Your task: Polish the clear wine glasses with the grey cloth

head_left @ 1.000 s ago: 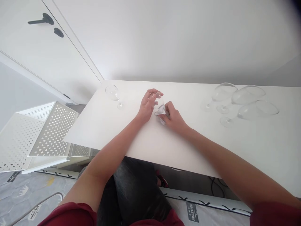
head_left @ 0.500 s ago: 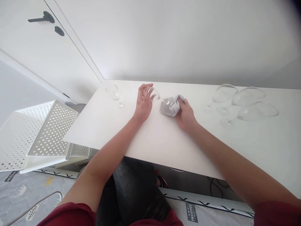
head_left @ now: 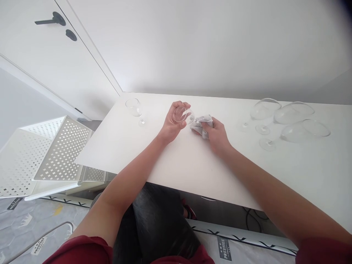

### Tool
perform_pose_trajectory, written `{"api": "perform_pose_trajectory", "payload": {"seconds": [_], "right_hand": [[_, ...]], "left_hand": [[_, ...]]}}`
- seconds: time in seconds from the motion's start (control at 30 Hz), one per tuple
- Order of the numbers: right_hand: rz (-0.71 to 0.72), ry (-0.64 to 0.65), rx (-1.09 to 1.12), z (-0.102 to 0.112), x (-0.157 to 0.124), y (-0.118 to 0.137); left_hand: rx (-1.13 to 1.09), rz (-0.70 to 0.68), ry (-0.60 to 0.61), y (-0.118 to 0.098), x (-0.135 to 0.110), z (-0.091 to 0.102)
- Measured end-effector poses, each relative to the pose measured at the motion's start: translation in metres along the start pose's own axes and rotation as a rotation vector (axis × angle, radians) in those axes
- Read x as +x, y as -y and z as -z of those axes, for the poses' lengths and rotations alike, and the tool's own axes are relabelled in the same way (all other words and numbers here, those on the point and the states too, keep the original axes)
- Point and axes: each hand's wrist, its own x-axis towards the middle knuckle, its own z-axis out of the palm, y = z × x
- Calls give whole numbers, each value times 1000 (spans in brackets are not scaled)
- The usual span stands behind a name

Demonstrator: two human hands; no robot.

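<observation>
White counter [head_left: 187,165], seen from above, with both our bare hands at work over its middle. Our left hand [head_left: 171,125] has its fingers curled around the bowl of a clear stemmed glass [head_left: 184,115], tilted so that its rim faces back toward us and its stem points to the right. Our right hand [head_left: 220,136] pinches a crumpled pale grey cloth [head_left: 205,126] at the stem end; the foot seems tucked within the folds, though we cannot make it out clearly.

Near the counter's left end, another stemmed glass [head_left: 134,107] stands alone. Well apart, toward the right, three larger stemmed glasses [head_left: 298,132] stand grouped close together, none of them in contact with our hands.

We judge the wiping of the held glass to be under way, not finished, because the cloth is at its stem and the glass has not been set down. Whether the four standing glasses are already wiped or waiting, we cannot tell
</observation>
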Motion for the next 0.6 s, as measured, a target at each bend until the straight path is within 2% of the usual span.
{"api": "perform_pose_trajectory", "payload": {"seconds": [0.17,0.27,0.33,0.4,0.43,0.47,0.5,0.6], "right_hand": [[13,40,-133,1,-3,4],[42,-19,-309,1,-6,6],[152,-134,-477,0,-9,7],[346,-245,-645,-1,-13,6],[461,-250,-707,-2,-14,6],[573,-204,-743,-2,-16,5],[678,-100,-757,-3,-18,4],[902,375,-750,-8,-23,-1]], "left_hand": [[2,-37,38,3,0,2],[-14,-60,12,6,1,4],[-25,-70,-42,6,1,6],[-19,-70,-101,7,2,8],[-12,-68,-122,7,3,9],[-4,-67,-135,8,3,9],[2,-68,-138,9,3,10],[16,-85,-97,14,3,10]]}}
